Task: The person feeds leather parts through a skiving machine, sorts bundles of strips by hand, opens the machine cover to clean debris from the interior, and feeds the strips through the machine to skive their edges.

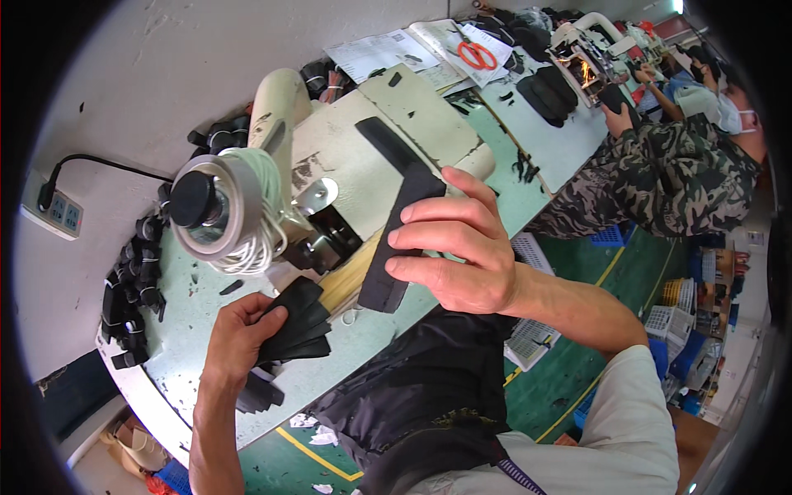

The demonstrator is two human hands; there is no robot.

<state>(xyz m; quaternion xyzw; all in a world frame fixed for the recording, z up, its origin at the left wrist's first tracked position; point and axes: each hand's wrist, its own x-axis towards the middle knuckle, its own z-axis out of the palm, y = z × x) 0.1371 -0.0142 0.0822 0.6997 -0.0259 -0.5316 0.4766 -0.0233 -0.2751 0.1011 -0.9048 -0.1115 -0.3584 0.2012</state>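
My left hand (239,330) pinches a fanned stack of flat black fabric-like pieces (299,323) between thumb and fingers, at the near side of a cream bench machine (330,136). In my right hand (466,247) is a single long black strip (386,276), gripped by the fingertips and tilted above the machine's near edge. Behind it, another black strip (384,142) lies on the machine's flat cream top. A yellowish band (351,276) runs between my hands, beside the dark metal working part (330,239). White cord (262,206) is wound around the machine's round head.
Bundles of black pieces (136,280) line the wall side of the pale green table (198,289). More black pieces (260,394) lie by my left wrist. Orange scissors (476,56) rest on papers at the back. A person in camouflage clothing (660,177) works at another machine, right.
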